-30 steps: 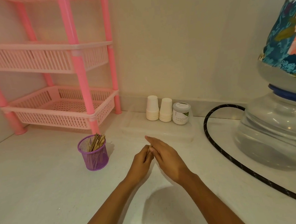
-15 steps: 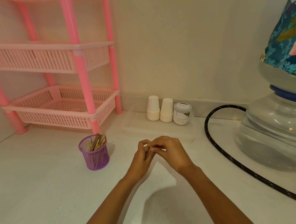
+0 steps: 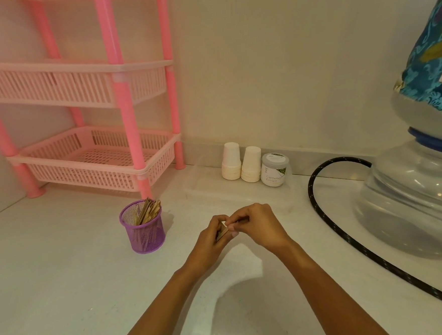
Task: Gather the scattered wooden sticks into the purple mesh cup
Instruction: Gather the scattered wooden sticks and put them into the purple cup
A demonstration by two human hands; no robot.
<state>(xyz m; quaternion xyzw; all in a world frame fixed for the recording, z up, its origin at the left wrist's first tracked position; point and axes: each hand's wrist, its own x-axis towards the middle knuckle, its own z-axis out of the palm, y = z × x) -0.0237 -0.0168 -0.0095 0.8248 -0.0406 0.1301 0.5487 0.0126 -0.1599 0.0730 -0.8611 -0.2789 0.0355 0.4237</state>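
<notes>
here, thin flat wooden sticks [image 3: 222, 232] are pinched together between both hands — the left hand [image 3: 211, 242] curled closed around the bundle, the right hand [image 3: 260, 227] with its grip closed on the upper ends. to the left stands the round purple mesh cup [image 3: 144, 231], already holding more sticks leaning upright. smooth white surface [image 3: 65, 282]; slatted pink plastic rack [image 3: 94, 124] far left — pale wall behind.
</notes>
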